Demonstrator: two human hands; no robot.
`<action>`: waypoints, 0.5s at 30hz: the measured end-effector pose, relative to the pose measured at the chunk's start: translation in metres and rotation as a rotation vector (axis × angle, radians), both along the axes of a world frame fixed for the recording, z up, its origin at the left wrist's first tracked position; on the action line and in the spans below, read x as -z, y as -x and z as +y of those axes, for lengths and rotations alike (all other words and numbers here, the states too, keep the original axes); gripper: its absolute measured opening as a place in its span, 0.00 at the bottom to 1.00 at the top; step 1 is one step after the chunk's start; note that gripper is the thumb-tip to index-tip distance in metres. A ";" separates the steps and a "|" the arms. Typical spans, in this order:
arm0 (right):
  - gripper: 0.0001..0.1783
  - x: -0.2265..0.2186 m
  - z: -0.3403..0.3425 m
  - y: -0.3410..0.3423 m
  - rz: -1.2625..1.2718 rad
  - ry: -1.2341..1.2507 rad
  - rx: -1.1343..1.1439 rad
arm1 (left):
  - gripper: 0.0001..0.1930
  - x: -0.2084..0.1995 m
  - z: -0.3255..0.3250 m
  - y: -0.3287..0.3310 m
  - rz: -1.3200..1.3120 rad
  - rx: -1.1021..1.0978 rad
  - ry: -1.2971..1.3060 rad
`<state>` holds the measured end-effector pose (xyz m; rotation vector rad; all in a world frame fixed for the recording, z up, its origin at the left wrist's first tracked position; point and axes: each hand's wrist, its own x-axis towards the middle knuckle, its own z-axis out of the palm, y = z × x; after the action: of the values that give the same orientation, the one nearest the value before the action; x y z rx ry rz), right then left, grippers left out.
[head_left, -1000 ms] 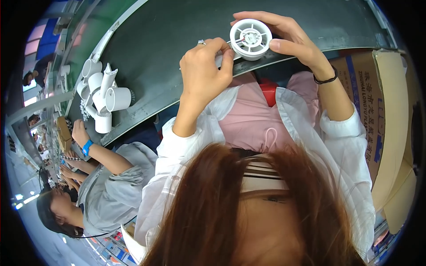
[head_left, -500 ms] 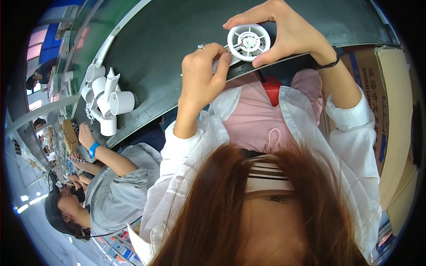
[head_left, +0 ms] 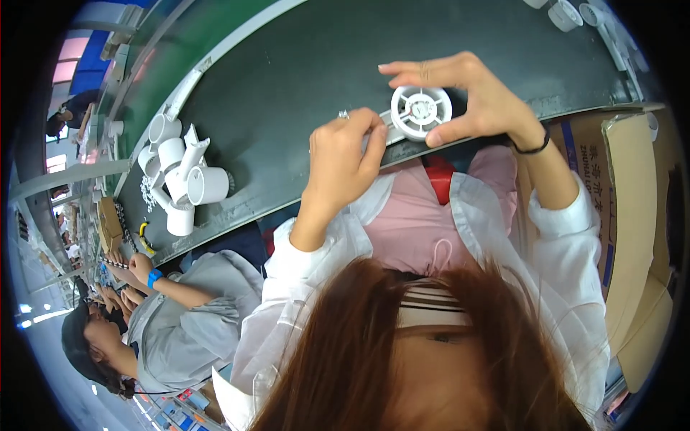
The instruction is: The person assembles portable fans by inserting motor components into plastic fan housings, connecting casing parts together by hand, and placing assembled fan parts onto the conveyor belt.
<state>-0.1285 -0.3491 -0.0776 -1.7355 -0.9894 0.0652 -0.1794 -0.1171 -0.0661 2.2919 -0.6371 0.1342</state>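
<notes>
At the near edge of the dark bench lies a white handheld fan housing point(head_left: 421, 113), a round ring with spokes and a hub in the middle. A small bit of red shows by its hub. My left hand point(head_left: 345, 154) is closed around the handle end to the left of the ring and hides most of it. My right hand point(head_left: 483, 97) arches over the ring's right side with its fingers spread apart. Its thumb touches or nearly touches the lower right rim, while the other fingertips are raised beyond the far rim.
Several white tubular housings point(head_left: 180, 176) are heaped on the bench point(head_left: 309, 57) to the left. More white parts point(head_left: 564, 14) lie at the far right. Cardboard boxes point(head_left: 632, 215) stand at my right. A co-worker in grey point(head_left: 194, 316) sits at my left, near a yellow-handled tool point(head_left: 146, 237).
The view has shifted, so the bench and hands appear lower. My right fingers have lifted off the far rim and spread. The left hand keeps its hold. The co-worker's hand has drawn back.
</notes>
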 end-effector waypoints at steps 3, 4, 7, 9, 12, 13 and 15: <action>0.39 0.004 -0.001 0.006 0.037 0.058 0.055 | 0.03 0.002 -0.001 -0.001 -0.075 -0.030 0.018; 0.40 0.005 0.000 0.009 0.005 0.095 0.103 | 0.03 0.001 0.001 -0.002 -0.092 -0.028 0.013; 0.39 -0.010 0.001 0.029 -0.038 0.188 0.237 | 0.02 -0.011 0.002 0.005 -0.112 -0.017 -0.033; 0.38 -0.008 0.001 0.036 0.009 0.152 0.295 | 0.02 -0.010 0.002 -0.001 -0.174 0.073 -0.036; 0.36 -0.007 0.005 0.038 -0.044 0.179 0.307 | 0.02 -0.019 0.012 -0.001 -0.108 0.125 -0.096; 0.36 -0.006 0.007 0.039 -0.109 0.187 0.330 | 0.03 -0.020 0.015 -0.001 -0.023 0.150 -0.141; 0.35 -0.001 0.008 0.037 -0.125 0.163 0.325 | 0.03 -0.019 0.018 0.000 -0.045 0.159 -0.135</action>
<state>-0.1652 -0.3407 -0.0769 -2.0511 -0.7966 -0.1780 -0.1790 -0.0990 -0.0468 2.3614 -0.8730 0.0690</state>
